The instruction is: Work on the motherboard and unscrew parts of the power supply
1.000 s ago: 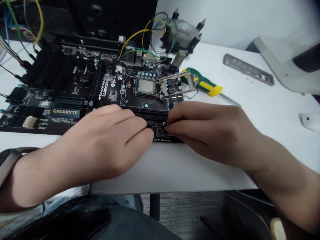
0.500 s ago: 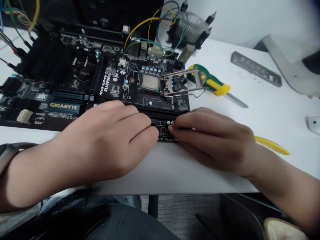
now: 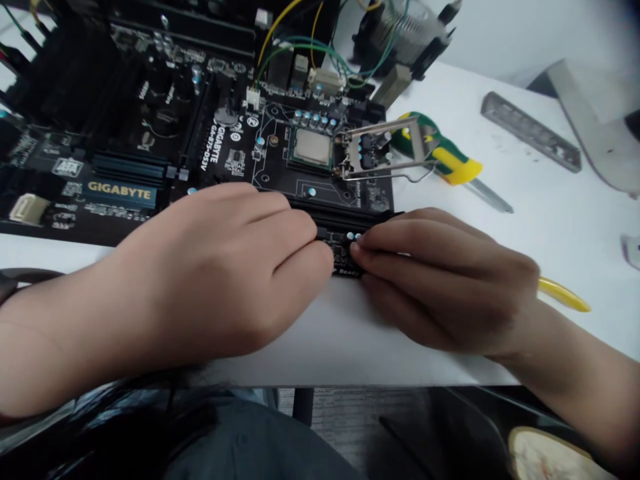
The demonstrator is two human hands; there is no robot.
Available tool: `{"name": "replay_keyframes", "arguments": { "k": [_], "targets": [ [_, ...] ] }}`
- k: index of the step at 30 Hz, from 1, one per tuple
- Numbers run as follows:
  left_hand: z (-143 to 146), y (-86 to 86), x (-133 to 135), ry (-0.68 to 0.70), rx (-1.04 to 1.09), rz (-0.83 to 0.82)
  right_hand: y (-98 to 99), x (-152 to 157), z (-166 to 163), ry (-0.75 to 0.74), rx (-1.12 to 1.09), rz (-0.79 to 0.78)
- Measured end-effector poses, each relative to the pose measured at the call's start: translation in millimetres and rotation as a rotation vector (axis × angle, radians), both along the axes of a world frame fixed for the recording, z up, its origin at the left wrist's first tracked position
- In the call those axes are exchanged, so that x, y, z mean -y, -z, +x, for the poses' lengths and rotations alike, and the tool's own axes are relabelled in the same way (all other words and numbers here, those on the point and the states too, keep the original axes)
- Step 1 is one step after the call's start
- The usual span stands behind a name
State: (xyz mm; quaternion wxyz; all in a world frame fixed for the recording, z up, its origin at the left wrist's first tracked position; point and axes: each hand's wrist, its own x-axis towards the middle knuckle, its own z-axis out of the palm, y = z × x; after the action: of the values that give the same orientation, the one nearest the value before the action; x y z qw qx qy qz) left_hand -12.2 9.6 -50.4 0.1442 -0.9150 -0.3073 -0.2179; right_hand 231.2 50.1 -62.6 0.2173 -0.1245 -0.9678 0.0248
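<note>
A black Gigabyte motherboard (image 3: 233, 143) lies on the white table, its processor (image 3: 311, 148) bare in the socket. The metal socket frame (image 3: 387, 150) stands swung open to the right. My left hand (image 3: 235, 260) is closed over the board's near edge, by the long black memory slots (image 3: 345, 215); its fingertips are hidden. At the right end of these slots, my right hand (image 3: 450, 283) is closed in a pinch, thumb and fingers touching the slot area beside small capacitors. Whatever lies between the fingers of either hand cannot be made out.
Right of the board lies a green and yellow screwdriver (image 3: 450, 157). Behind it stands a heatsink cooler (image 3: 400, 43) with loose wires. A grey metal strip (image 3: 531, 131) lies farther right, and a yellow handle (image 3: 564, 295) shows beyond my right wrist. The table's front edge (image 3: 350, 385) is close to me.
The view has shifted slightly, so the board and tools sit a little higher and mostly farther right. Both hands keep their places at the memory slots, with fingers still closed.
</note>
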Motion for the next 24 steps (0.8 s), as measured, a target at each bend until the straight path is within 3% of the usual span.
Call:
{"name": "replay_keyframes", "arguments": {
  "k": [8, 24],
  "targets": [
    [-4.7, 13.7, 1.4, -0.008, -0.036, 0.049, -2.9, -1.7, -6.6, -0.004, 0.033, 0.062],
    [-7.0, 7.7, -0.2, 0.03, -0.035, -0.001, -9.7, -3.1, -3.6, 0.049, -0.131, -0.041]
  ]
}}
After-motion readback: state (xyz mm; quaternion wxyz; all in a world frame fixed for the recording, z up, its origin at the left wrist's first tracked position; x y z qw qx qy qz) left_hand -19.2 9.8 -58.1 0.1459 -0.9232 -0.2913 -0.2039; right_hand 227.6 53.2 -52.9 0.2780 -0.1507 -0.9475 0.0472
